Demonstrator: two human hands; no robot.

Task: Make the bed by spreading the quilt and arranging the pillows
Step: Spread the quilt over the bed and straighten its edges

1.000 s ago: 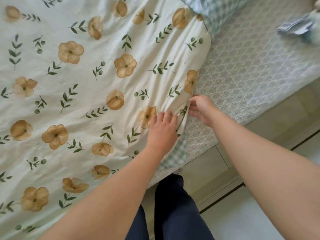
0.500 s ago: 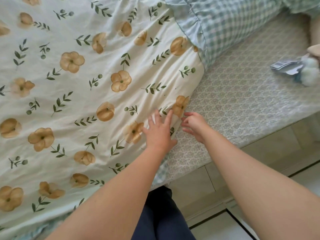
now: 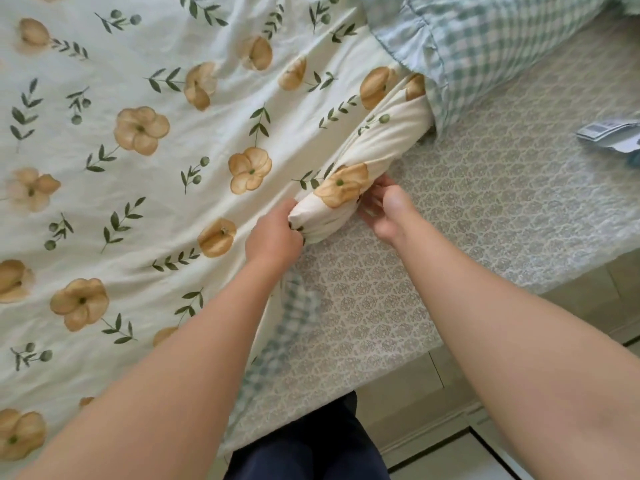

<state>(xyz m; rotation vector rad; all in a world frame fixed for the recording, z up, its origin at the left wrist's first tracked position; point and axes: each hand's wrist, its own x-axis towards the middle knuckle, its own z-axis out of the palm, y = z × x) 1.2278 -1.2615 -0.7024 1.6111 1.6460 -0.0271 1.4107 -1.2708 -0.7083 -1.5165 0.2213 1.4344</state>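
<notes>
One view only, head-worn, wide-angle. Faces forward and steeply down across the bed's side edge, near the bedding. Cream flower-printed quilt point(image 3: 138, 209) fills the left, grey lace-patterned mattress cover point(image 3: 491, 216) the right; pale tiled floor point(image 3: 446, 462) and dark trouser legs point(image 3: 311, 452) along the bottom edge.

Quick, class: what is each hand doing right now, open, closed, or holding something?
Left hand: closed, gripping the bunched edge of the quilt.
Right hand: closed, holding the same bunched edge.

Grey patterned mattress cover point(image 3: 485, 216), pale bed base point(image 3: 398, 386), light tiled floor point(image 3: 450, 462), soft daylight
</notes>
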